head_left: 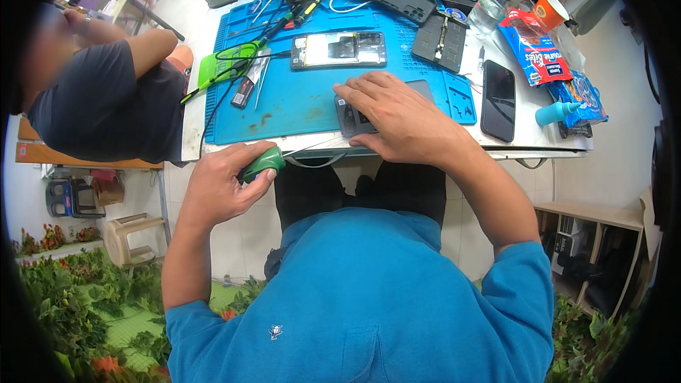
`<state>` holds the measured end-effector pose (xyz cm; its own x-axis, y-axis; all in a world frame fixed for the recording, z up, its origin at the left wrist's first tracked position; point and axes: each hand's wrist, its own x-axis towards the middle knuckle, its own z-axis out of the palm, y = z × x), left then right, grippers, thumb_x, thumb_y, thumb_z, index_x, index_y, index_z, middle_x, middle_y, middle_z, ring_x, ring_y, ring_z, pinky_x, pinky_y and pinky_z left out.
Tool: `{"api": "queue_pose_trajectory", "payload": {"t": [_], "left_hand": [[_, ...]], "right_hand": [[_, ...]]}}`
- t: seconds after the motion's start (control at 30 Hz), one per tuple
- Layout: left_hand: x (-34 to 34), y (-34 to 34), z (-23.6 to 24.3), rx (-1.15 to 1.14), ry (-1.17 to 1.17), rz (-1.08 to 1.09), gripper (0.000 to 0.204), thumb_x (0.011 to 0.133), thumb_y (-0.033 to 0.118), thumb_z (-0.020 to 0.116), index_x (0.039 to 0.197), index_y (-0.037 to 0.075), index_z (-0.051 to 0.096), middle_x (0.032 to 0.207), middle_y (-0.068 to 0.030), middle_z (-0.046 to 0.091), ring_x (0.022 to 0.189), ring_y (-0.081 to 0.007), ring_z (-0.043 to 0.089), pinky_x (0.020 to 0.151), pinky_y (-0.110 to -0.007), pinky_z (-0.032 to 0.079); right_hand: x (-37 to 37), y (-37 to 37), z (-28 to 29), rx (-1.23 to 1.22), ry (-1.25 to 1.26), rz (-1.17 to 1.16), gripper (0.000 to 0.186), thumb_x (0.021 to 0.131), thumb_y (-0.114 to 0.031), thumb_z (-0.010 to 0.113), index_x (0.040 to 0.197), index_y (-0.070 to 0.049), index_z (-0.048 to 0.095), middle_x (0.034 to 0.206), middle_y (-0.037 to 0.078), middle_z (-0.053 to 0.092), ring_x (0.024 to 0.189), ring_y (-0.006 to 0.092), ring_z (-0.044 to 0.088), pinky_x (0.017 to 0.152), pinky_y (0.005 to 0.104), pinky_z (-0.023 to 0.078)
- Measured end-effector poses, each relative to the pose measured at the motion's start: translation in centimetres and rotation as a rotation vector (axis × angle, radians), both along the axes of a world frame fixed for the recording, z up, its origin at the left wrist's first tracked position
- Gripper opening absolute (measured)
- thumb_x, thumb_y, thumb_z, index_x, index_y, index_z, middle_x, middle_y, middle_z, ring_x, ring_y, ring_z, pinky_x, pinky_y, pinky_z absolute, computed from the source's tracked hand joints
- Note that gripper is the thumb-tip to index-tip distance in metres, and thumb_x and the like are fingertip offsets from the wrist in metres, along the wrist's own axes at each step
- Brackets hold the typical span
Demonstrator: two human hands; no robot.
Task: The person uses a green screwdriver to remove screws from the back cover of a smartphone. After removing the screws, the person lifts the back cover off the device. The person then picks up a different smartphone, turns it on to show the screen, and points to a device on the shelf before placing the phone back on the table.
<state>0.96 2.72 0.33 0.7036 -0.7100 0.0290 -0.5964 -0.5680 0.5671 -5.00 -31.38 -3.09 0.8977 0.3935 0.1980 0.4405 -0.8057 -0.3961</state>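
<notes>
The left hand [227, 179] has its grip closed around a green handle [264, 163], the thumb along the near side and the fingers curled over the top. A thin metal shaft [312, 146] runs from the handle toward the near left corner of a dark phone [349, 119]; whether its tip touches the phone cannot be told.

The phone lies flat at the near edge of a blue mat [298, 103] on the white bench [193, 131]. The right hand [408, 117] arches over it and covers its middle. Its grip is spread, the thumb at the near edge and the fingers well apart from it over the far side; whether they clamp the phone or only rest on it cannot be told.

Beyond the right hand, an opened phone [338, 51] lies on the mat. A black phone [499, 103] lies on the bench to the right.
</notes>
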Motion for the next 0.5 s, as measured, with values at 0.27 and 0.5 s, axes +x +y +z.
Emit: {"api": "queue_pose_trajectory", "payload": {"t": [0.27,0.5], "left_hand": [[0.53,-0.5,0.18,0.068,-0.058,0.017,0.038,0.096,0.024,0.08,0.13,0.007,0.08,0.09,-0.0173,0.075,0.074,-0.0337,0.071,0.07,-0.042,0.055],[0.89,-1.0,0.19,0.066,-0.098,0.026,0.038,0.096,0.025,0.081,0.13,0.007,0.08,0.089,-0.0173,0.074,0.072,-0.0336,0.069,0.068,-0.043,0.053]], "right_hand": [[0.19,-0.15,0.01,0.07,-0.011,0.01,0.087,0.089,-0.018,0.091,0.164,-0.003,0.05,0.145,0.021,0.068,0.141,0.0384,0.06,0.118,0.0474,0.052],[0.64,-0.8,0.62,0.071,0.018,0.036,0.091,0.087,-0.02,0.092,0.166,-0.009,0.049,0.134,0.016,0.069,0.13,0.0365,0.066,0.104,0.0465,0.06]]}}
